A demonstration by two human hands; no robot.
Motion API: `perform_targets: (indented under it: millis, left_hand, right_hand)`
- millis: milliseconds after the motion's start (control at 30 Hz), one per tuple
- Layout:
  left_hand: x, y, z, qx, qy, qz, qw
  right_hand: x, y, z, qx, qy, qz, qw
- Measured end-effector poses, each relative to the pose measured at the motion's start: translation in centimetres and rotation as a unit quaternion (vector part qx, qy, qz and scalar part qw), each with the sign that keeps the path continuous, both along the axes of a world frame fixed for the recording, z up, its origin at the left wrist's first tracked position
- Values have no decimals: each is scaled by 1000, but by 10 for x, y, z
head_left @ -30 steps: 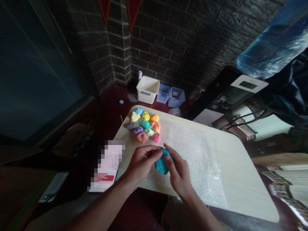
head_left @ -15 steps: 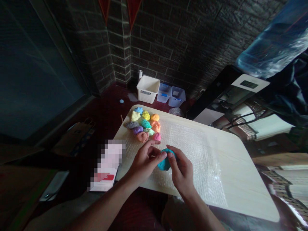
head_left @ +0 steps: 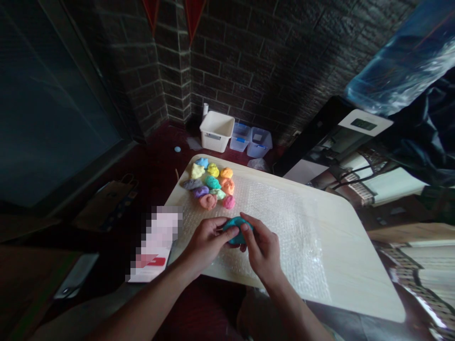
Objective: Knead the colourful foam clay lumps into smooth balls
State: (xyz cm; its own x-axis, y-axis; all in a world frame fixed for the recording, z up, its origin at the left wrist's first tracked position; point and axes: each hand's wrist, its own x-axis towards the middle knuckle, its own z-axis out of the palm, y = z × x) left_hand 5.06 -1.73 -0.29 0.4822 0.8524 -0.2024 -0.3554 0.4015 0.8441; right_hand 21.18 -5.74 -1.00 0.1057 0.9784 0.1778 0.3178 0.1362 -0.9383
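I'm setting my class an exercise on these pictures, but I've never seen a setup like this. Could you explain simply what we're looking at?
There is no robot here: the work is done by a person's bare hands. The view comes from one camera worn on the person's head, looking forward and down, so the forearms reach in from the bottom edge.

The left hand and right hand together hold a teal lump, with both thumbs on its near side. It looks soft, like modelling clay.

On the pale table lies a sheet of bubble wrap. Near the table's far left corner sit other coloured lumps, including yellow, purple, grey and pink ones. A white basket stands on the floor beyond.
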Motion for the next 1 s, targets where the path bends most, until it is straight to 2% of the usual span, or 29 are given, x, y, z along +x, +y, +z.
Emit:
perform_targets:
  millis: [167, 333, 600, 767, 867, 1000]
  left_hand:
    - [2, 0, 2, 2, -7, 8, 1000]
    - [3, -3, -2, 29, 24, 18, 999]
    - [0, 3, 2, 70, 49, 30, 996]
    - [-3, 2, 2, 41, 50, 47, 997]
    - [-4, 2, 4, 30, 39, 43, 998]
    - [0, 0, 4, 54, 42, 24, 997]
  right_hand:
    - [0, -1, 2, -21, 3, 38, 999]
    - [-2, -2, 3, -28, 35, 40, 998]
    - [1, -4, -5, -11, 15, 48, 999]
    - [-5, -4, -2, -8, 32, 44, 998]
    - [-8, -3, 2, 16, 12, 45, 999]
    - [-7, -6, 6, 25, -29, 30, 999]
